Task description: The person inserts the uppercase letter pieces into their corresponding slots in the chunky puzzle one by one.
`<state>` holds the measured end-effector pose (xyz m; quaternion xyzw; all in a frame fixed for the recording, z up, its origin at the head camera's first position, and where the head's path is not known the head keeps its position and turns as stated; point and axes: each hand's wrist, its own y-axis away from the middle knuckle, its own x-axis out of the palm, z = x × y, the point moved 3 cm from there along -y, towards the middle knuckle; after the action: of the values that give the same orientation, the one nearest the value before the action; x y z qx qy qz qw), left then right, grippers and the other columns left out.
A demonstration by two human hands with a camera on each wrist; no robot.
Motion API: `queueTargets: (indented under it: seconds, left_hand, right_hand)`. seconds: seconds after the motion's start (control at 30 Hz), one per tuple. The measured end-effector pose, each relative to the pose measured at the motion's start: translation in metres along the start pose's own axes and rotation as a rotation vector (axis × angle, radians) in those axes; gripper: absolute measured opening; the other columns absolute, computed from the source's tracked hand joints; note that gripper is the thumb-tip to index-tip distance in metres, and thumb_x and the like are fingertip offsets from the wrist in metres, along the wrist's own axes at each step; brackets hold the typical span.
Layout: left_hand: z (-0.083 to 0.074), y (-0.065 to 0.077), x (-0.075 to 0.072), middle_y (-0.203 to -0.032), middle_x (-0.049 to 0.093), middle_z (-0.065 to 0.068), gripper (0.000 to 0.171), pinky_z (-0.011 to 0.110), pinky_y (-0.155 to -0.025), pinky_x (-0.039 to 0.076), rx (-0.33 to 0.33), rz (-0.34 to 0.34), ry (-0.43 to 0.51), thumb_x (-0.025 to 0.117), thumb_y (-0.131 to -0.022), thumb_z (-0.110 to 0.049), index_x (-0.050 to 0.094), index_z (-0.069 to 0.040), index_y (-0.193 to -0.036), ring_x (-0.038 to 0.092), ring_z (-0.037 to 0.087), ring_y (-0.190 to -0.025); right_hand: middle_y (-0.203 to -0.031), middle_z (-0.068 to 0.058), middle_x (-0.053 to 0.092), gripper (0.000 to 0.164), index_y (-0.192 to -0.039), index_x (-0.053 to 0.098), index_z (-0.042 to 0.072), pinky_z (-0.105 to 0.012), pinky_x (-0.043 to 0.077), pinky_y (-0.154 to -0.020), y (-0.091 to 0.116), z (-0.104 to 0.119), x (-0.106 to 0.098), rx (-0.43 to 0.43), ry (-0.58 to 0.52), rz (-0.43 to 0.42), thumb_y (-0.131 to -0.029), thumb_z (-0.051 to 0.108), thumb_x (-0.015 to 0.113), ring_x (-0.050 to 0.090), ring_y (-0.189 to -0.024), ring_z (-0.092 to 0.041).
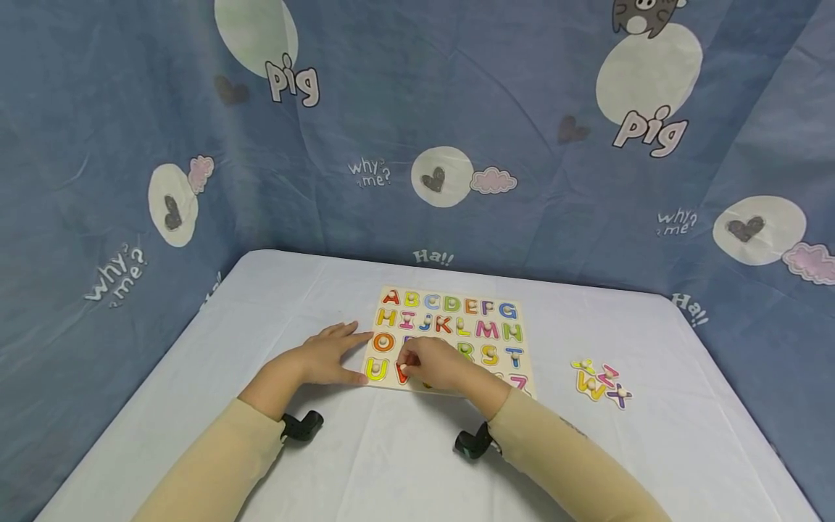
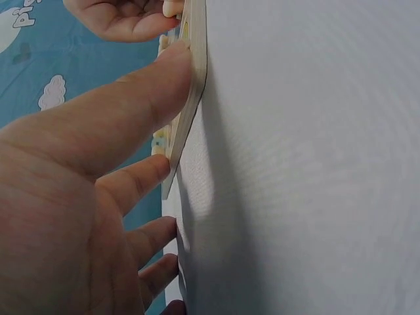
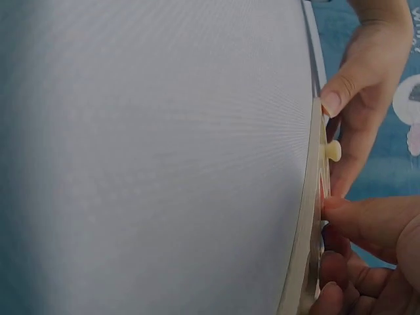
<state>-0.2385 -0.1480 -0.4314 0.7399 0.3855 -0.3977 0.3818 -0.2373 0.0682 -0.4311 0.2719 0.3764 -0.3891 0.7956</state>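
Observation:
A wooden alphabet puzzle board lies flat on the table, its colourful knobbed letters set in rows. My left hand is at the board's left side, fingers spread, with thumb and index fingertip against its edge, as the left wrist view also shows. Over the bottom row, my right hand pinches the red letter V piece at its V-shaped slot. In the right wrist view, that thumb is right at the red piece, beside a pale knob. My right hand and forearm hide several letters.
Right of the board lies a loose cluster of letter pieces: a yellow W, a purple X, a pink Z and a yellow Y. A white cloth covers the table; a blue printed curtain hangs behind.

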Motion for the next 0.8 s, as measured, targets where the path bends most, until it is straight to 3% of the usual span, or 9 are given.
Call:
queueTargets:
  seconds: [0.2, 0.37, 0.4, 0.5, 0.63, 0.8]
  left_hand:
    - [0.000, 0.000, 0.001, -0.163, 0.023, 0.019, 0.090, 0.071, -0.113, 0.018, -0.003, 0.000, -0.001, 0.077, -0.081, -0.054, 0.039, -0.019, -0.155, 0.015, 0.046, -0.149]
    - [0.001, 0.000, 0.002, -0.164, 0.023, 0.018, 0.090, 0.071, -0.113, 0.017, -0.012, -0.005, -0.010, 0.077, -0.081, -0.055, 0.039, -0.020, -0.155, 0.014, 0.045, -0.149]
    - [0.001, 0.000, 0.002, -0.164, 0.023, 0.018, 0.091, 0.071, -0.113, 0.017, -0.013, -0.007, -0.013, 0.077, -0.081, -0.055, 0.039, -0.020, -0.155, 0.014, 0.045, -0.149]
    - [0.002, 0.000, 0.002, -0.164, 0.022, 0.018, 0.091, 0.071, -0.113, 0.017, -0.017, -0.006, -0.015, 0.077, -0.080, -0.055, 0.039, -0.020, -0.156, 0.013, 0.045, -0.150]
    - [0.002, 0.000, 0.002, -0.164, 0.021, 0.018, 0.092, 0.070, -0.114, 0.016, -0.018, -0.002, -0.007, 0.077, -0.080, -0.055, 0.038, -0.020, -0.156, 0.012, 0.044, -0.150]
    - [0.001, -0.001, 0.003, -0.164, 0.021, 0.018, 0.091, 0.070, -0.113, 0.016, -0.015, -0.001, -0.007, 0.077, -0.081, -0.054, 0.038, -0.020, -0.156, 0.012, 0.045, -0.150]
  right_hand:
    - [-0.081, 0.008, 0.061, 0.005, -0.096, 0.068, 0.016, -0.026, 0.046, -0.072, 0.004, 0.001, -0.004, -0.018, 0.010, -0.008, -0.094, 0.015, 0.072, 0.055, -0.076, -0.009]
    - [-0.087, 0.006, 0.061, 0.010, -0.104, 0.069, 0.015, -0.031, 0.050, -0.070, 0.016, 0.001, -0.021, -0.031, -0.001, -0.039, -0.094, 0.016, 0.071, 0.055, -0.074, -0.012]
    - [-0.088, 0.006, 0.061, 0.011, -0.105, 0.069, 0.015, -0.033, 0.050, -0.075, 0.020, 0.001, -0.025, -0.030, -0.003, -0.050, -0.094, 0.016, 0.071, 0.055, -0.073, -0.013]
    - [-0.090, 0.006, 0.061, 0.013, -0.107, 0.070, 0.014, -0.035, 0.051, -0.075, 0.031, -0.001, -0.038, -0.027, -0.012, -0.077, -0.095, 0.017, 0.071, 0.054, -0.072, -0.013]
    - [-0.091, 0.004, 0.061, 0.015, -0.108, 0.070, 0.010, -0.032, 0.049, -0.064, 0.051, -0.005, -0.056, -0.028, -0.041, -0.101, -0.095, 0.018, 0.071, 0.053, -0.074, -0.015]
    - [-0.093, 0.003, 0.060, 0.016, -0.109, 0.070, 0.010, -0.031, 0.048, -0.066, 0.075, -0.018, -0.077, -0.022, -0.033, -0.138, -0.095, 0.019, 0.070, 0.054, -0.081, -0.017]
